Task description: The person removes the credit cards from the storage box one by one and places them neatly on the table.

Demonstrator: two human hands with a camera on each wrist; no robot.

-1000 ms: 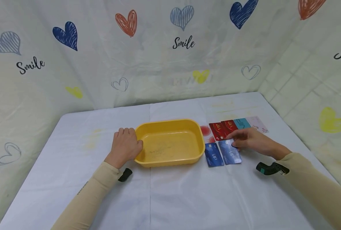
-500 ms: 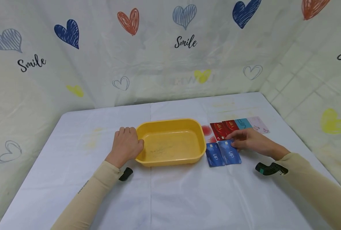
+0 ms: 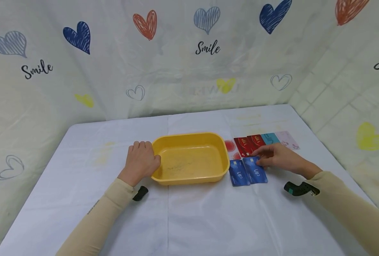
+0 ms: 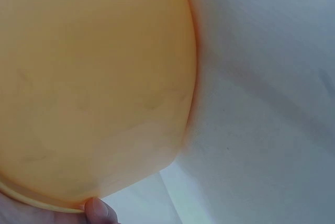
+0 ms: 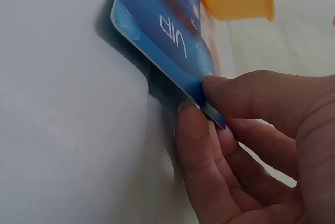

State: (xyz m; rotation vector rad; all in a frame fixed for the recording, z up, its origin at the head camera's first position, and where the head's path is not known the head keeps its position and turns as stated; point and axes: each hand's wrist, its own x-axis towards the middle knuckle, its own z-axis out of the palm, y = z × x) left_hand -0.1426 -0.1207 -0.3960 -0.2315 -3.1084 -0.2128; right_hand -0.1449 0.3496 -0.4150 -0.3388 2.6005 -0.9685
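My left hand grips the left rim of a yellow plastic basin, its thumb over the inner side. In the left wrist view a fingertip shows at the rim of the basin. My right hand pinches the upper right edge of a blue VIP card. Up close in the right wrist view, thumb and fingers hold that blue card, which is tilted a little off the cloth. Its left edge meets a second blue VIP card beside the basin.
Behind the blue cards lie two red VIP cards, a teal card, a pale pink flowered card and a white card with red circles. A white cloth covers the table; a printed curtain hangs behind.
The pinched blue card has shifted slightly left against the other blue card, and its glare has faded. The left hand keeps its grip on the basin. The head view has shifted slightly.
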